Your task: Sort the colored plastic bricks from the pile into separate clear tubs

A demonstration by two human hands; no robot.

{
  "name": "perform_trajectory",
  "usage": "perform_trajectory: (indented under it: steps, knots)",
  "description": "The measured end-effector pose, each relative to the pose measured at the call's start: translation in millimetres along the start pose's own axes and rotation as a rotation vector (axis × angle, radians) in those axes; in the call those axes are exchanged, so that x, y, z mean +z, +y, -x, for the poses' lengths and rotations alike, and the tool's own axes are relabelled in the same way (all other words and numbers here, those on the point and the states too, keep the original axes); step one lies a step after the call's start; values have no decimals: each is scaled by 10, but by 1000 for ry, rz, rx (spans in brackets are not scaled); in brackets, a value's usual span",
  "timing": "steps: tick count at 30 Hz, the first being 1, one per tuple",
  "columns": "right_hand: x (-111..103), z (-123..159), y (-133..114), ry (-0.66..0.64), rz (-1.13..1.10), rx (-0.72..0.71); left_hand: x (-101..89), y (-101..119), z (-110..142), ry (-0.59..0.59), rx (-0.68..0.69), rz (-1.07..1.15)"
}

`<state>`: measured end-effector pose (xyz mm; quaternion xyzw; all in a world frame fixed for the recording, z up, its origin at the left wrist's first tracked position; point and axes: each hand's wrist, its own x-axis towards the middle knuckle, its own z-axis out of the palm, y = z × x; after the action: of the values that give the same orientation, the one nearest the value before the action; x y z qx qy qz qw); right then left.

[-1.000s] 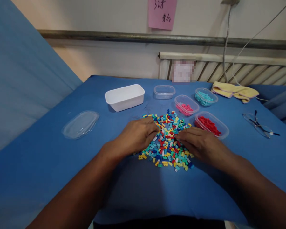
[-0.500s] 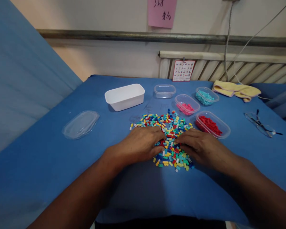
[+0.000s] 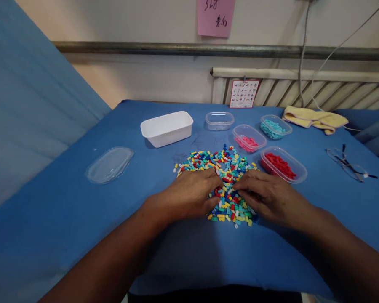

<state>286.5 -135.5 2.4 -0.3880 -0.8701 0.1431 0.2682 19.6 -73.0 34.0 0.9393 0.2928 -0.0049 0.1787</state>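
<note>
A loose pile of small plastic building bricks [image 3: 227, 206] in many colours lies on the blue cloth in front of me. My left hand [image 3: 196, 189] rests on the pile's left side, fingers bent down into the bricks and thumb held apart from them. From the right, my right hand [image 3: 268, 193] reaches in; its fingers stretch over the bricks with the thumb a little below. Both sets of fingertips touch the pile, a short gap between them. No brick shows clearly held in either hand. Just beyond my right hand sits a clear tub of red bricks [image 3: 279, 165].
Behind the pile stand a white bin [image 3: 167, 131], a clear tub [image 3: 219, 122], a tub of pink bricks [image 3: 248, 142] and a tub of turquoise bricks [image 3: 273, 128]. Clear lids [image 3: 110, 165] lie left. Glasses [image 3: 349, 164] and a yellow cloth [image 3: 316, 118] are at right.
The view has shifted slightly. Both hands stay at the pile, and my left fingers have moved slightly among the bricks. The tubs, bin and lids stand as before.
</note>
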Motion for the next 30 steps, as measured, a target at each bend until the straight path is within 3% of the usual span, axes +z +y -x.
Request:
perform_trajectory:
  steps: [9,30]
  knots:
    - [35,-8,-21,6,-14,-7,-7,50,-30,-52,-12,37]
    - [91,-34,-47,12,-26,-13,33,17,-98,-10,-72,-31]
